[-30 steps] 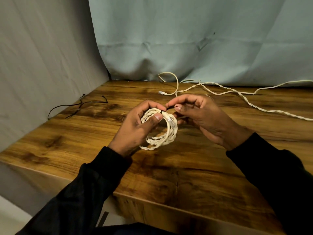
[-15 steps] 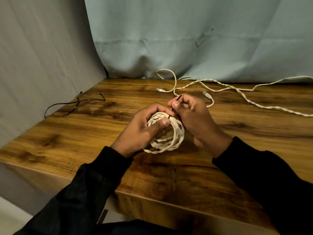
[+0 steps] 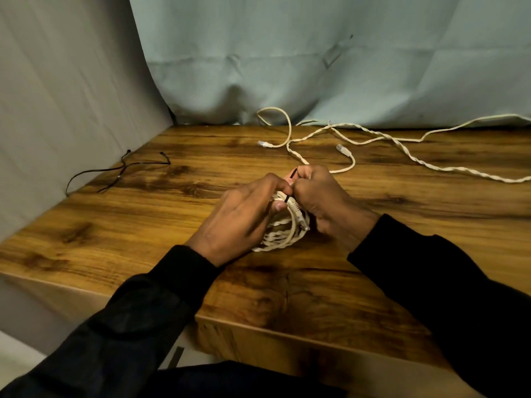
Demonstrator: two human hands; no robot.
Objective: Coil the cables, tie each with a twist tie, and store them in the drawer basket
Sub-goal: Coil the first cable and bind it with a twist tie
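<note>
A coiled white cable (image 3: 283, 234) hangs between both hands above the wooden table (image 3: 143, 225). My left hand (image 3: 244, 216) grips the coil's left side, thumb pressed on its top. My right hand (image 3: 324, 202) pinches a black twist tie (image 3: 292, 175) that wraps the top of the coil; its free end sticks up between the fingers. A second white cable (image 3: 402, 147) lies uncoiled across the back of the table, plugs at its near ends. The drawer basket is not in view.
Loose black twist ties (image 3: 120, 170) lie at the table's left edge against a grey cloth wall. A pale blue cloth hangs behind the table. The table's front edge (image 3: 258, 331) is just below my forearms.
Both hands have drawn close together over the coil. My right hand has curled tighter on the twist tie at the coil's top, and the coil has tilted more upright.
</note>
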